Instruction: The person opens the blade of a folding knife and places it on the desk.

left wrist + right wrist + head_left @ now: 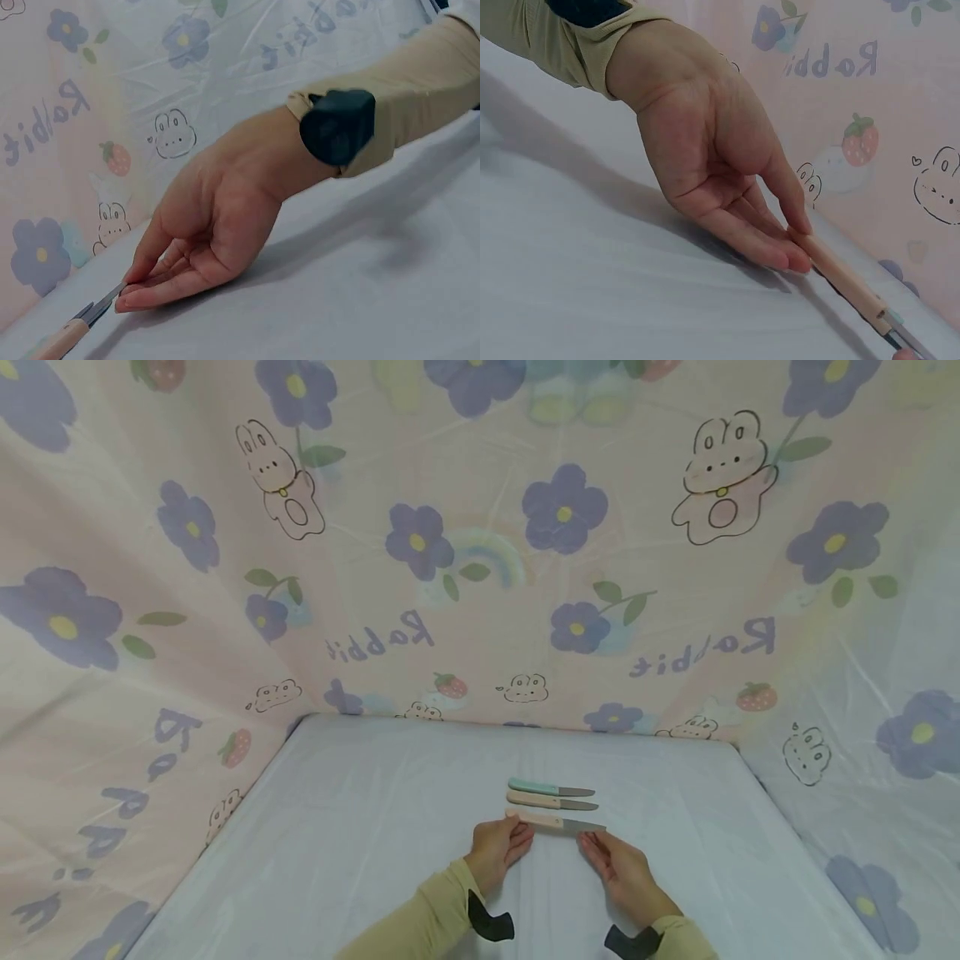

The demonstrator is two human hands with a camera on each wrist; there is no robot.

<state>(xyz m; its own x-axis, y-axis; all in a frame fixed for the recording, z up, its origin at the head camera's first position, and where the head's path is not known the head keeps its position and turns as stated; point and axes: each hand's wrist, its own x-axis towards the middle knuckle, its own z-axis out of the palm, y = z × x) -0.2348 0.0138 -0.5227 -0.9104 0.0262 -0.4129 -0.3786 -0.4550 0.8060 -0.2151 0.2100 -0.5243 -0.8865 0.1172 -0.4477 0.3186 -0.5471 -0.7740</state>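
Three small knives lie side by side on the white surface, blades toward the right. Nearest is a knife with a peach handle [542,820]. My left hand [498,853] pinches its handle end between thumb and fingers, as the right wrist view shows on the peach handle [847,283]. At the other end, my right hand [624,870] pinches the blade tip; the left wrist view shows this right hand [217,214] from the side. Just beyond are a knife with a tan handle [532,798] and one with a mint-green handle [534,787].
A white sheet [360,827] covers the flat surface. Fabric printed with flowers, rabbits and strawberries rises as a back wall [480,635], a left wall [97,693] and a right wall [862,810]. Black bands [491,920] sit at both wrists over tan sleeves.
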